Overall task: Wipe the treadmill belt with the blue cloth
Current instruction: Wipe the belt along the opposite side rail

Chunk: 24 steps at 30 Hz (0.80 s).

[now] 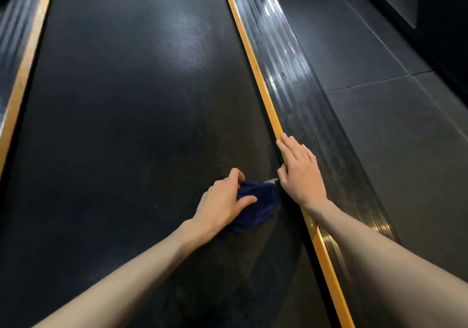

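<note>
The left hand (222,201) grips the bunched blue cloth (258,206), thumb and fingers curled round it, and holds it down on the treadmill belt (126,112) just beside the yellow strip (255,69). The right hand (300,173) lies flat across the strip a little farther along it, its fingers straight and together, reaching onto the ribbed side rail (298,82) beyond the strip. A pale scrap (270,180) at the cloth's far corner, close against the strip, is perhaps a label.
</note>
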Tool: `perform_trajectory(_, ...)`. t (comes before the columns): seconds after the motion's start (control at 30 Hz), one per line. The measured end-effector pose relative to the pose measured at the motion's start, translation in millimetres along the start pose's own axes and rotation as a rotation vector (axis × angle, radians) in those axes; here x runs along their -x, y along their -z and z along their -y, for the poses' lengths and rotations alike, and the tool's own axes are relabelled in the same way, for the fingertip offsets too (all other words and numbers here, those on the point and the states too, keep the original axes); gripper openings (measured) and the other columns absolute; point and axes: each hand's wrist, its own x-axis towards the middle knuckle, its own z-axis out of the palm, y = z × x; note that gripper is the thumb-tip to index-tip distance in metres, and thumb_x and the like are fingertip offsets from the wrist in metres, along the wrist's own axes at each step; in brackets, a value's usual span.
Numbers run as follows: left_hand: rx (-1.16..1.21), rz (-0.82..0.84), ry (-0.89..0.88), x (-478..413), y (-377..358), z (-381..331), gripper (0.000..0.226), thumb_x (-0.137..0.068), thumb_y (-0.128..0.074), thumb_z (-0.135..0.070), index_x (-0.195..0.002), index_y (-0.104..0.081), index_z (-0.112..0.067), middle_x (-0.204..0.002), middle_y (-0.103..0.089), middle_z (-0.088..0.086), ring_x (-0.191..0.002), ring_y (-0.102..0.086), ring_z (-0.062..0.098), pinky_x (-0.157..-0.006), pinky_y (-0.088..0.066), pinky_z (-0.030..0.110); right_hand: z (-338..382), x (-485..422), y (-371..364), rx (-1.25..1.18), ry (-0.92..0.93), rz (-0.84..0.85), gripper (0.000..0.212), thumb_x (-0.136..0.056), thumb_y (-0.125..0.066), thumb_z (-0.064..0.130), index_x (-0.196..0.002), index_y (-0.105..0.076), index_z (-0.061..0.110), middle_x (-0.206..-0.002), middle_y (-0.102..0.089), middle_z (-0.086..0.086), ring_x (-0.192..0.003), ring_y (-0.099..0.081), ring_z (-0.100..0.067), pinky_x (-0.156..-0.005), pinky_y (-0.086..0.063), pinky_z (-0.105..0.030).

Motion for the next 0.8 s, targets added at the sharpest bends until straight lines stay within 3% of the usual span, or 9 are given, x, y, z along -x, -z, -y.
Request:
perform_trajectory(0.13,0.405,0.044,-0.010,-3,16,7,0.020,-0.088,-0.062,-0.022,-0.103,-0.049,-0.028,-0.089,-0.068,-0.010,-0.084,-0.063,-0.001,-0.076,-0.049,0.022,0,0,-1,-0.003,-0.004,0.011,0.054,-0.092,-0.050,0.018,-0.144,-0.037,0.016,-0.153,-0.028,0.000,-0.142,-0.023,-0.014,-0.116,-0.010,-0.032)
perform_trajectory(0.23,0.162,-0.033,-0.009,-11,20,25,0.021,-0.092,-0.053,-0.018,-0.108,-0.042,-0.027,-0.106,-0.064,-0.010,-0.097,-0.063,0.013,-0.084,-0.048,0.035,0,0,-1,0.010,-0.010,0.012,0.053,-0.092,-0.050,0.019,-0.144,-0.037,0.017,-0.153,-0.029,-0.001,-0.142,-0.023,-0.016,-0.115,-0.008,-0.032)
perform_trajectory(0.3,0.050,-0.087,-0.040,-16,20,36,0.023,-0.094,-0.047,-0.012,-0.108,-0.038,-0.028,-0.112,-0.060,-0.009,-0.102,-0.060,0.018,-0.084,-0.044,0.033,1,0,-1,0.014,-0.014,0.008,0.052,-0.093,-0.050,0.020,-0.143,-0.038,0.017,-0.152,-0.030,-0.001,-0.142,-0.024,-0.017,-0.115,-0.008,-0.032)
perform_trajectory(0.43,0.399,0.040,-0.107,-21,23,39,0.036,-0.092,-0.037,0.006,-0.099,-0.041,-0.029,-0.099,-0.060,-0.012,-0.102,-0.058,0.007,-0.085,-0.044,0.023,0,0,-2,0.018,-0.015,0.008,0.053,-0.092,-0.051,0.019,-0.143,-0.038,0.017,-0.152,-0.030,-0.001,-0.142,-0.024,-0.016,-0.115,-0.007,-0.031)
perform_trajectory(0.5,0.477,0.142,-0.111,-23,26,41,0.037,-0.093,-0.033,0.009,-0.104,-0.045,-0.024,-0.106,-0.060,-0.007,-0.105,-0.056,0.004,-0.090,-0.047,0.026,0,0,-1,0.017,-0.011,0.001,0.053,-0.092,-0.051,0.018,-0.143,-0.039,0.016,-0.152,-0.031,-0.002,-0.141,-0.025,-0.017,-0.115,-0.007,-0.031)
perform_trajectory(0.57,0.351,0.187,-0.109,-27,29,45,0.042,-0.094,-0.032,0.005,-0.112,-0.045,-0.032,-0.121,-0.056,-0.006,-0.115,-0.052,0.008,-0.099,-0.044,0.035,0,0,-1,0.019,-0.012,-0.004,0.052,-0.091,-0.052,0.018,-0.142,-0.040,0.016,-0.151,-0.032,-0.002,-0.141,-0.026,-0.017,-0.114,-0.008,-0.032)
perform_trajectory(0.63,0.019,0.101,-0.107,-30,30,48,0.045,-0.094,-0.035,-0.004,-0.118,-0.039,-0.042,-0.129,-0.050,-0.013,-0.113,-0.052,0.011,-0.090,-0.046,0.037,0,0,-2,0.022,-0.011,-0.008,0.052,-0.091,-0.052,0.018,-0.142,-0.040,0.016,-0.151,-0.033,-0.003,-0.140,-0.027,-0.017,-0.115,-0.009,-0.032)
perform_trajectory(0.73,-0.483,-0.219,-0.170,-32,28,49,0.039,-0.090,-0.049,-0.018,-0.128,-0.043,-0.027,-0.136,-0.043,-0.008,-0.106,-0.055,0.017,-0.067,-0.047,0.032,0,0,-3,0.024,-0.007,-0.014,0.052,-0.090,-0.052,0.017,-0.141,-0.041,0.015,-0.150,-0.034,-0.003,-0.140,-0.028,-0.017,-0.115,-0.010,-0.032)
perform_trajectory(0.8,-0.608,-0.358,-0.305,-31,28,51,0.031,-0.090,-0.050,-0.025,-0.120,-0.052,-0.016,-0.128,-0.052,0.005,-0.100,-0.058,0.024,-0.076,-0.044,0.035,0,-1,-3,0.023,-0.008,-0.013,0.052,-0.090,-0.052,0.016,-0.141,-0.041,0.015,-0.150,-0.034,-0.003,-0.140,-0.027,-0.017,-0.115,-0.009,-0.031)
